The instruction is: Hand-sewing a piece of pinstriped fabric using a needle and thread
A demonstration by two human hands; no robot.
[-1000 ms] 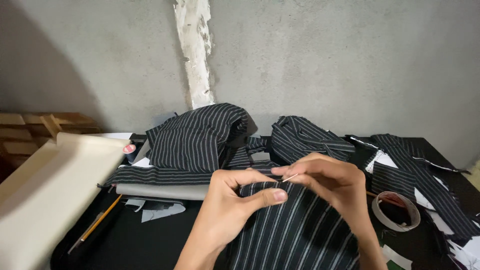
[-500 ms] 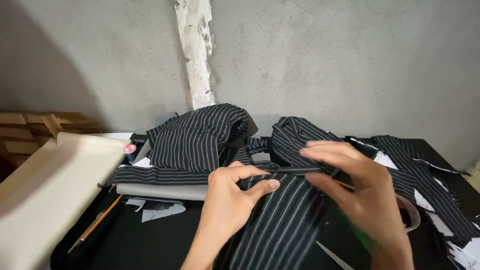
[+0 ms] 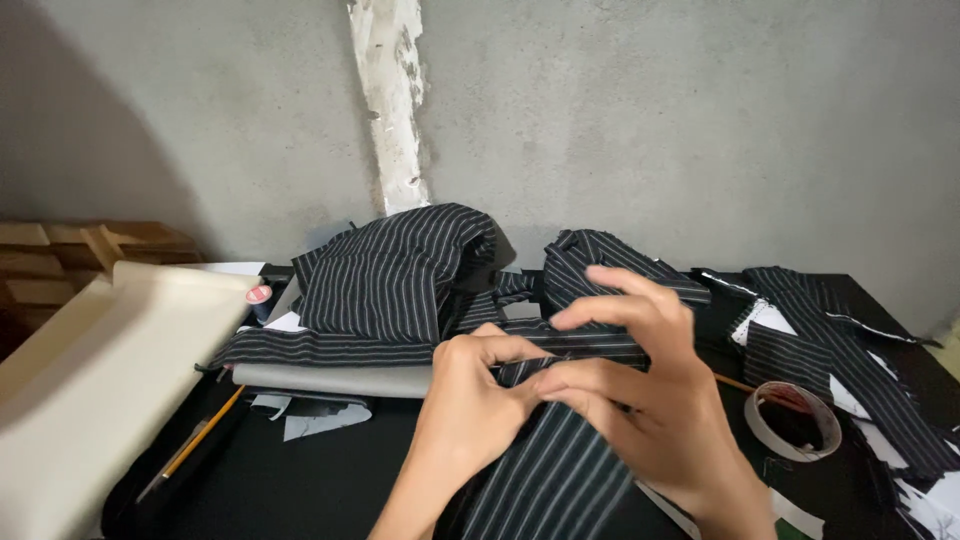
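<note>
The left hand (image 3: 475, 400) and right hand (image 3: 650, 400) are meeting over the black table (image 3: 300, 490), both pinching the top edge of a black pinstriped fabric piece (image 3: 550, 480), whose lower end is running out of view. The right fingers (image 3: 620, 290) are blurring. Behind, a pinstriped heap (image 3: 400, 270) is lying on grey card. A tape roll (image 3: 795, 422) is sitting right, a pencil (image 3: 205, 440) left beside a cream sheet (image 3: 90, 390).
</note>
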